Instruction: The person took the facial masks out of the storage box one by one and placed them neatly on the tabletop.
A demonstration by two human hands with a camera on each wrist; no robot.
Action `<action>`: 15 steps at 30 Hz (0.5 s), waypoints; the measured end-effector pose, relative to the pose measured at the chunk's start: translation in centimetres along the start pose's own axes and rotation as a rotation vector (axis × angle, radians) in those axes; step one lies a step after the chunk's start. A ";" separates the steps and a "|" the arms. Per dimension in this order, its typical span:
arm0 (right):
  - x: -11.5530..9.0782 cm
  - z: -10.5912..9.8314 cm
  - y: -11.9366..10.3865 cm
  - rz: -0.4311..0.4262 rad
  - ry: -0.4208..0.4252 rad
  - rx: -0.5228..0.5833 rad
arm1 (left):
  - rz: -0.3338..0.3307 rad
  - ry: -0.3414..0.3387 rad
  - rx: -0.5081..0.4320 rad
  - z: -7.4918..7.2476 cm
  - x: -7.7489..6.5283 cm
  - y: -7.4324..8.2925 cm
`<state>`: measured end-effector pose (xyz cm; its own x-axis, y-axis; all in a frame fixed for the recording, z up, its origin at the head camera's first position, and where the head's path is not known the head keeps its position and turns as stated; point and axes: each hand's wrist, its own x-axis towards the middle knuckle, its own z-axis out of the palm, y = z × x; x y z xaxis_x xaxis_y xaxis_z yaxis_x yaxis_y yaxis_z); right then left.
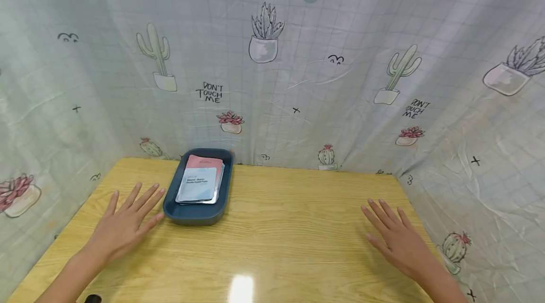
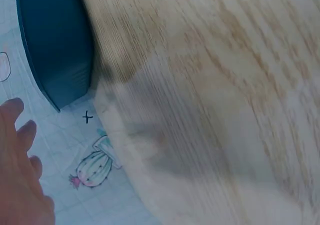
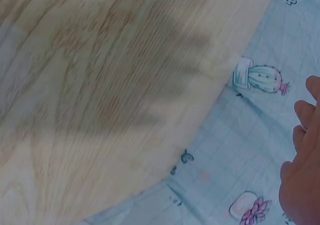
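Observation:
A dark blue tray stands at the back left of the wooden table, holding a small stack of flat packets. The top packet is pale blue with small print, and a pink packet shows behind it. Just left of the tray, my left hand hovers with spread fingers and holds nothing. In the left wrist view the tray's side rises beyond that hand's fingertips. My right hand is over the table's right side, fingers spread, far from the tray and holding nothing.
The wooden table has a glossy light reflection near its front. A curtain printed with potted cacti surrounds it at the back and both sides. A small black object shows at the bottom left edge.

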<state>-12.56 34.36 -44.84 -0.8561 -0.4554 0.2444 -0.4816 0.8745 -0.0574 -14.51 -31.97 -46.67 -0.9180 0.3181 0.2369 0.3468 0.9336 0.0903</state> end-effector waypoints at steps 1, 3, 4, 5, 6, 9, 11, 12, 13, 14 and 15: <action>0.2 0.1 -0.2 -0.002 -0.003 0.013 | -0.014 -0.023 -0.038 0.0 0.0 0.0; 0.7 0.4 -0.5 -0.006 -0.006 0.039 | -0.041 -0.063 -0.120 0.1 0.2 -0.1; 0.9 0.6 -0.7 -0.008 -0.013 0.050 | -0.054 -0.078 -0.164 0.1 0.3 -0.1; 1.2 0.8 -0.8 -0.010 -0.021 0.058 | -0.065 -0.090 -0.210 0.1 0.4 -0.2; 1.5 0.9 -1.0 -0.008 -0.033 0.072 | -0.074 -0.091 -0.254 0.1 0.5 -0.2; 2.3 1.6 -1.6 0.001 -0.084 0.120 | -0.076 -0.070 -0.386 0.2 0.8 -0.1; 2.8 2.0 -1.9 0.003 -0.117 0.149 | -0.071 -0.052 -0.479 0.4 1.0 -0.2; 3.0 2.2 -2.1 0.006 -0.132 0.174 | -0.069 -0.044 -0.526 0.4 1.1 -0.2; 3.2 2.3 -2.4 0.007 -0.145 0.192 | -0.072 -0.044 -0.571 0.4 1.1 -0.2; 3.5 2.5 -2.6 0.006 -0.156 0.207 | -0.081 -0.045 -0.610 0.5 1.1 -0.3; 3.7 2.5 -2.8 0.001 -0.167 0.215 | -0.093 -0.050 -0.644 0.4 1.2 -0.4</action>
<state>-14.85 29.80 -46.24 -0.8669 -0.4915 0.0826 -0.4945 0.8275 -0.2660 -15.82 -31.88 -46.85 -0.9523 0.2622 0.1560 0.2967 0.6772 0.6733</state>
